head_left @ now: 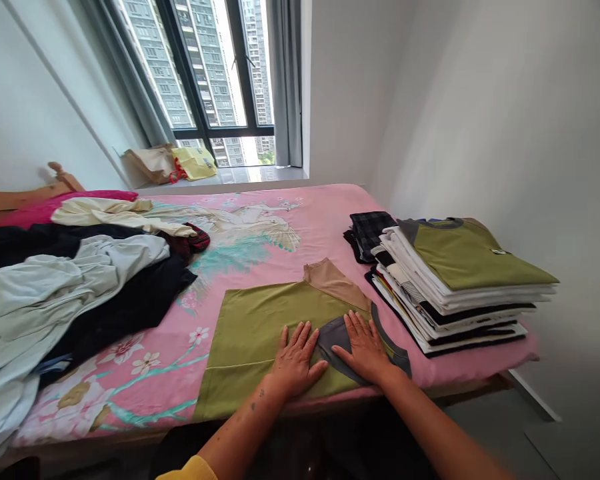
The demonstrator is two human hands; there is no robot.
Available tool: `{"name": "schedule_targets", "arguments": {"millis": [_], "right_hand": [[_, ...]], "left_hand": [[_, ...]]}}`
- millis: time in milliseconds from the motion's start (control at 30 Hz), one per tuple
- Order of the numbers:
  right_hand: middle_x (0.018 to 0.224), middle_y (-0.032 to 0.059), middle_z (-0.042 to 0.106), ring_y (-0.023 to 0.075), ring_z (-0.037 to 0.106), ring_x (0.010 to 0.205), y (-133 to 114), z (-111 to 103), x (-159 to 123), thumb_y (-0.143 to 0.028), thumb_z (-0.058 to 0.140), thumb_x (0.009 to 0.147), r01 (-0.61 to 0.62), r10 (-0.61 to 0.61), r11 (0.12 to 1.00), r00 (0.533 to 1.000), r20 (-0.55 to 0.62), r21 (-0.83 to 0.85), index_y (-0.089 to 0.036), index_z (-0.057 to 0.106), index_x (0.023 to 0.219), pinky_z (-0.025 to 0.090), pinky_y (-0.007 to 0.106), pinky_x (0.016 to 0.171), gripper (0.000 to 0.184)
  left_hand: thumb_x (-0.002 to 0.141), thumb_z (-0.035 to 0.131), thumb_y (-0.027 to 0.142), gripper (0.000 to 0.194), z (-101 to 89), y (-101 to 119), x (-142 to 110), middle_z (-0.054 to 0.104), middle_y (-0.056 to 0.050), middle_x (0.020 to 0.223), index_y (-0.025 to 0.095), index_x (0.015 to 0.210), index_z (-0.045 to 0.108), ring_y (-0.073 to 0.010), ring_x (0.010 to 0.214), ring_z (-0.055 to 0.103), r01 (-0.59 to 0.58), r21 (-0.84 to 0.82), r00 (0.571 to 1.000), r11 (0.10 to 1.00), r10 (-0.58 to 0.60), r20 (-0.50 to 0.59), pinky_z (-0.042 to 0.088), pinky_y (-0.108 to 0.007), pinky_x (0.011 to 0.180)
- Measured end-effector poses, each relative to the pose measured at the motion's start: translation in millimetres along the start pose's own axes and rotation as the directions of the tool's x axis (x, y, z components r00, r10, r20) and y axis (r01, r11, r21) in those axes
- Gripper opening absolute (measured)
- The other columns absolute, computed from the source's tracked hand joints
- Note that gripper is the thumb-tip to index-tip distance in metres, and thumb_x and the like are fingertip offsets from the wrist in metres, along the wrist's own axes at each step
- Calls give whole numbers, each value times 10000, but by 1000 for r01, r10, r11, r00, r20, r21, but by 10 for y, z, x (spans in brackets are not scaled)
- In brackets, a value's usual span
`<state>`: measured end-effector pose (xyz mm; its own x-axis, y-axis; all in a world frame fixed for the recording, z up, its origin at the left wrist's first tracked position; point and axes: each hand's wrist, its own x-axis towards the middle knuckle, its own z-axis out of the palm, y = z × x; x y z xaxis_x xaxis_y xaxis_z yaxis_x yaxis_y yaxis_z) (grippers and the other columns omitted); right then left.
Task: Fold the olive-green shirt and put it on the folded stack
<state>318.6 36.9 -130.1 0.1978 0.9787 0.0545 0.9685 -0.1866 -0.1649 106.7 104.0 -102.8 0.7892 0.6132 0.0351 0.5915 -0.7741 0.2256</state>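
Observation:
An olive-green shirt (260, 320) with a grey collar and tan sleeve lies partly folded on the pink bed (320, 220), near its front edge. My left hand (295, 357) rests flat on the green cloth, fingers spread. My right hand (363, 347) lies flat beside it, over the grey collar part, fingers stretched out. Neither hand holds anything.
A stack of folded clothes (455, 287) topped by a green shirt stands at the bed's right corner. A loose heap of unfolded clothes (80, 287) covers the left side. Bags (180, 163) sit by the window. A white wall runs along the right.

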Motion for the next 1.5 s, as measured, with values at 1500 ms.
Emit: {"name": "schedule_targets", "arguments": {"millis": [1500], "right_hand": [[1333,164,445,316,384,1235,262,-244,2615,-368,680,624,-242,222,954,967,125,175,-151,364,1348,335,464,983,819]], "left_hand": [[816,424,313,375,-283,-2894,470,581,-54,1204,261,1135,613,-214,1156,495,422,-26,861,906,-410,-302,324,-381,1030]]}}
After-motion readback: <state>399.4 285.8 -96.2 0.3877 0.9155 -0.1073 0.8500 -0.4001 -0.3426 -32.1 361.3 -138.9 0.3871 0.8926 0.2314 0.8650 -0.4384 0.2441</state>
